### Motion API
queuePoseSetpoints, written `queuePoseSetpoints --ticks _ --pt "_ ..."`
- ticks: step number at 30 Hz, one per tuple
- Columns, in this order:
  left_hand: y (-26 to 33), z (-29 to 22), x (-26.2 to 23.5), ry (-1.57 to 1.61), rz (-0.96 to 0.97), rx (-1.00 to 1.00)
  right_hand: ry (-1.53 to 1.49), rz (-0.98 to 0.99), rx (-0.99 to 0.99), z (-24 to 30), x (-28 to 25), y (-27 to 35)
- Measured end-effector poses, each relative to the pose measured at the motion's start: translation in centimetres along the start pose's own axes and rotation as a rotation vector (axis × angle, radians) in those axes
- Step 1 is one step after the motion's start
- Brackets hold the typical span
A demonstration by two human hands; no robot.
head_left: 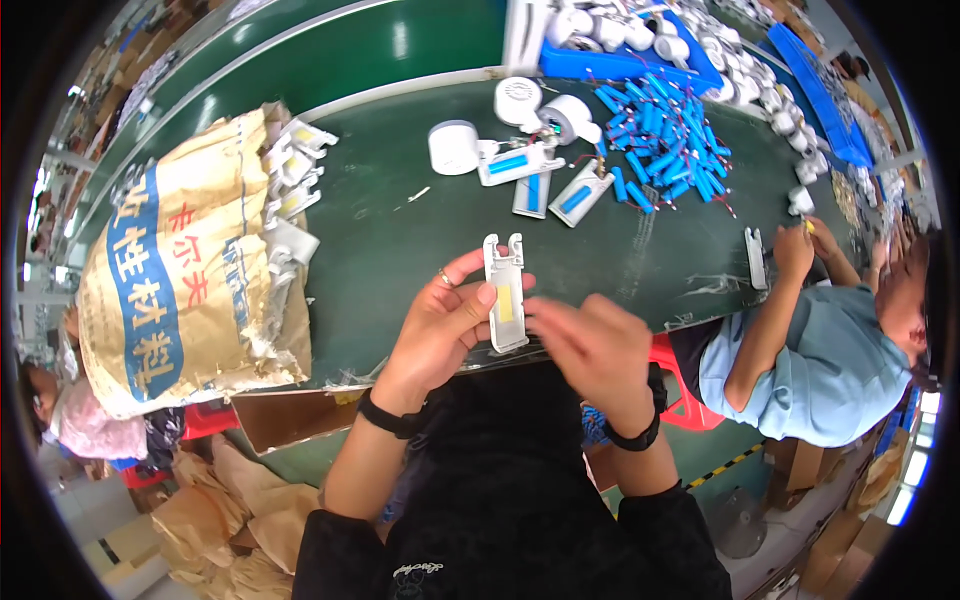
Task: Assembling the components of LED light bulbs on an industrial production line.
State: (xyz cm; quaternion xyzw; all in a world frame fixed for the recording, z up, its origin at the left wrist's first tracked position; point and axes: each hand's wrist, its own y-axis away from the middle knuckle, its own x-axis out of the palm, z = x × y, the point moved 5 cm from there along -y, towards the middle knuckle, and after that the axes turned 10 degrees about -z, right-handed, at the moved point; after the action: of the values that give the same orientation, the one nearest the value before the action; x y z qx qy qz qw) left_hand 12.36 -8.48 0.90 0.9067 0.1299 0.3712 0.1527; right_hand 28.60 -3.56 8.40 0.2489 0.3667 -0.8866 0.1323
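My left hand [432,330] is closed round a long white plastic casing half [513,330], holding it upright above the green table. A yellow strip [505,303] lies along the inside of the casing, and two prongs stand at its far end. My right hand [602,350] is beside the casing's right edge with its fingers bent, smeared by motion; I cannot make out whether anything is in them. Beyond my hands lie similar white casings [572,212] with blue battery cells [508,164] in them, next to round white housings [455,148].
A big paper sack [205,270] of white casings stands at the left. Blue wired cells [655,130] are heaped at the far right, before a blue bin [590,66] of white parts. At the right, a co-worker [820,350] in a light blue shirt works near another casing [755,258].
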Motion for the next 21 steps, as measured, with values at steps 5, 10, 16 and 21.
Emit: queuePoseSetpoints --ticks 5,10,16,21 --pt "-0.9 0.3 2.2 -0.017 0.022 -0.004 0.037 0.052 -0.087 -0.6 -0.2 0.5" --pt "-1.6 0.7 3.3 -0.061 0.018 -0.033 0.034 -0.011 -0.096 -1.5 -0.6 0.7" --pt "-2.8 2.3 5.5 -0.088 0.091 -0.149 0.009 -0.25 0.203 -5.4 -3.4 0.7" --pt "-8.6 7.7 11.8 -0.113 0.073 -0.205 -0.585 -0.777 0.776 -11.0 -8.9 4.3"
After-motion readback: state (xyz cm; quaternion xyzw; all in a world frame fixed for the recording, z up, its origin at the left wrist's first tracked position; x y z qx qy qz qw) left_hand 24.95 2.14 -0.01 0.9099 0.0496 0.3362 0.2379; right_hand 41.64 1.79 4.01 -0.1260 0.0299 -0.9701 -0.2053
